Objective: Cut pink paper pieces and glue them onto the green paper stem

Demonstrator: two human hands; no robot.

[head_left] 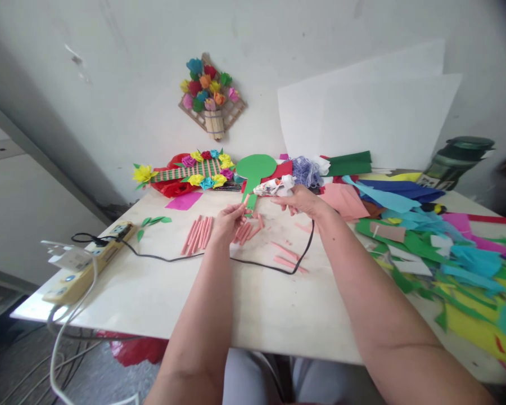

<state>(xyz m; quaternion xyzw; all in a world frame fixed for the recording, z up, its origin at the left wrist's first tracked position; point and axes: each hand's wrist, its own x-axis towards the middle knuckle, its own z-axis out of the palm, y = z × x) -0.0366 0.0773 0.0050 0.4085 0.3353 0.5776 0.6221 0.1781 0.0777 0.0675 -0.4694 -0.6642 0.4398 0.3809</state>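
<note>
My left hand (229,218) pinches a small pink paper roll (245,199) and holds it up over the table. My right hand (302,201) grips a hot glue gun (274,186) wrapped in patterned paper, its nozzle pointing left at the end of the roll. The gun's black cord (253,262) trails across the table to a yellow power strip (91,256). More pink rolls (198,233) lie in a row to the left, and others (248,230) lie under my hands. A green paper paddle shape (256,167) lies just behind.
Scraps of coloured paper and foam (438,247) cover the right side of the white table (253,315). A paper-flower strip (189,171) lies at the back left. A flower basket craft (211,95) hangs on the wall. A dark green bottle (455,160) stands at the back right.
</note>
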